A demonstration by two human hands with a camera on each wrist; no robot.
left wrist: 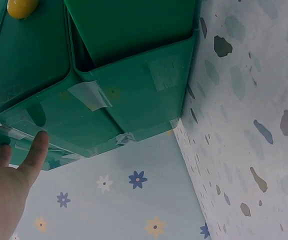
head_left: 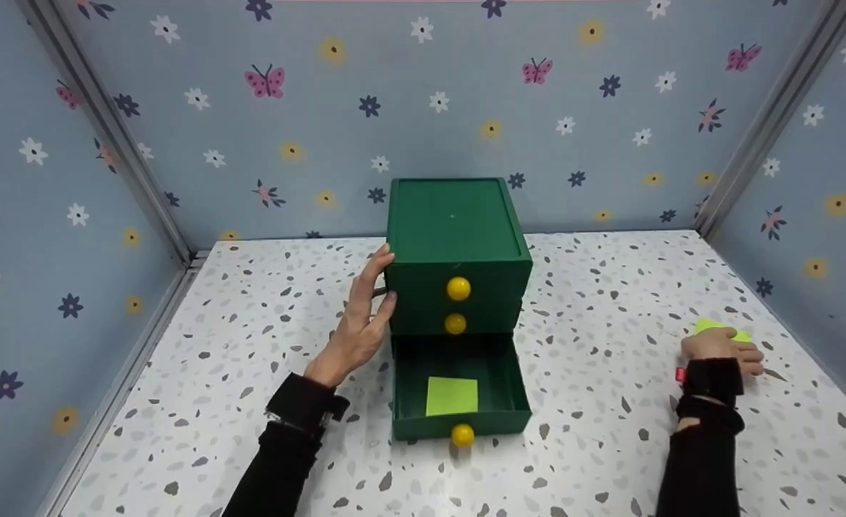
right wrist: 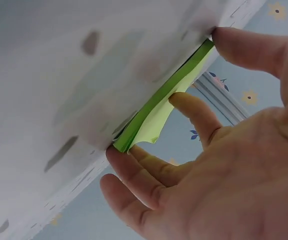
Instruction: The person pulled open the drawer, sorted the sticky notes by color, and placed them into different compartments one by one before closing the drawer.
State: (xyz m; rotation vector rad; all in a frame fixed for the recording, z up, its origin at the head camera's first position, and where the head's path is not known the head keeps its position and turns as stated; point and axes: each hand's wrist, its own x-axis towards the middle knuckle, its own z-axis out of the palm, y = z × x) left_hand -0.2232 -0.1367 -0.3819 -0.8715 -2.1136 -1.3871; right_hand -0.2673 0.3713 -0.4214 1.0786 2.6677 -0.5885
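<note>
A green drawer unit (head_left: 459,222) with yellow round knobs stands against the back wall. Its bottom drawer (head_left: 495,424) is pulled out, and a yellow-green square of paper (head_left: 452,396) lies inside. My left hand (head_left: 357,327) rests its fingertips on the unit's left side, fingers fairly straight. On the table at far right, my right hand (head_left: 721,348) is over a yellow-green sticky note pad (head_left: 707,325). The right wrist view shows thumb and fingers at opposite ends of the pad (right wrist: 154,112), with the index finger (right wrist: 196,112) on its top sheet.
The speckled white table (head_left: 595,431) is enclosed by blue flowered panels (head_left: 430,108) at the back and both sides. Metal posts (head_left: 775,115) stand in the corners. Clear tape (left wrist: 91,95) crosses the joints on the drawer unit's side.
</note>
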